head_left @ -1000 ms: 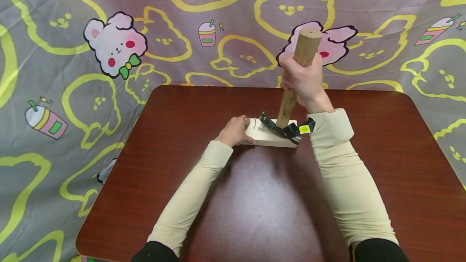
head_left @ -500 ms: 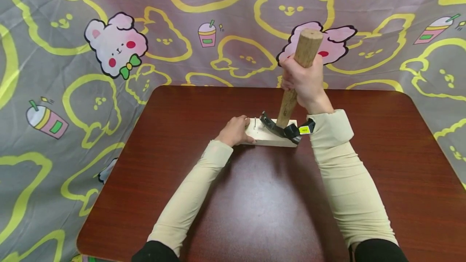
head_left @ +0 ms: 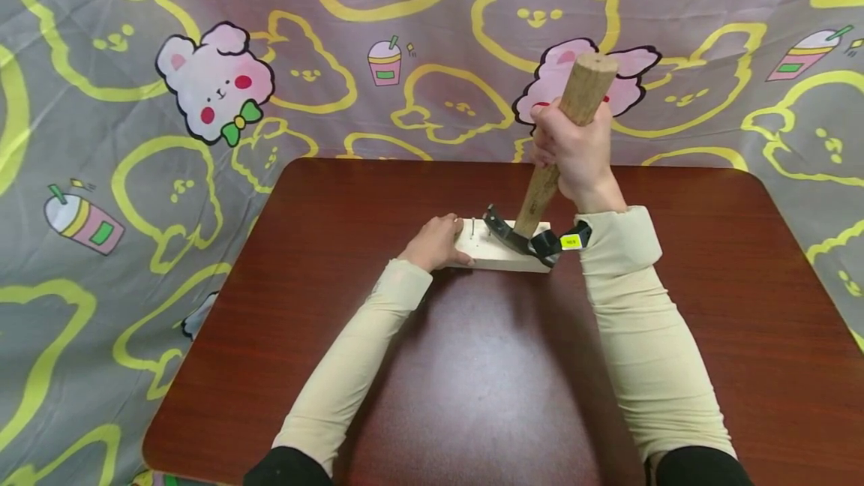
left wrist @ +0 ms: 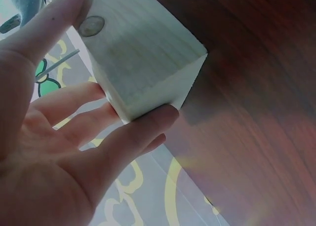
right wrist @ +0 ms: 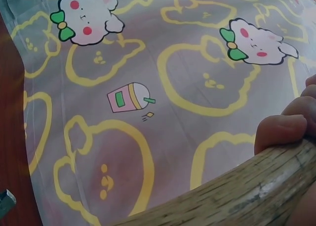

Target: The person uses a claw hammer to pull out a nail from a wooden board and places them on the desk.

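Observation:
My left hand (head_left: 435,242) holds the left end of a pale wooden block (head_left: 502,262) on the table. In the left wrist view its thumb and fingers are around the block (left wrist: 148,53), several of them at its end and far side. A thin nail (head_left: 472,228) stands up from the block near that hand. My right hand (head_left: 582,154) grips the thick wooden handle of a claw hammer (head_left: 538,193). The hammer's dark head rests on the block, with the curved claw toward the nails and the handle leaning right. In the right wrist view, fingers (right wrist: 281,132) wrap the handle (right wrist: 247,194).
The brown table (head_left: 270,321) has rounded corners and a glossy surface. A grey patterned cloth (head_left: 283,43) hangs behind it and along its sides. A black wrist strap piece with a yellow label (head_left: 570,241) sits by the right cuff.
My right hand has tipped the hammer handle to the right, mostly within the last half second. The head stays on the block. My left hand and the block have not visibly moved.

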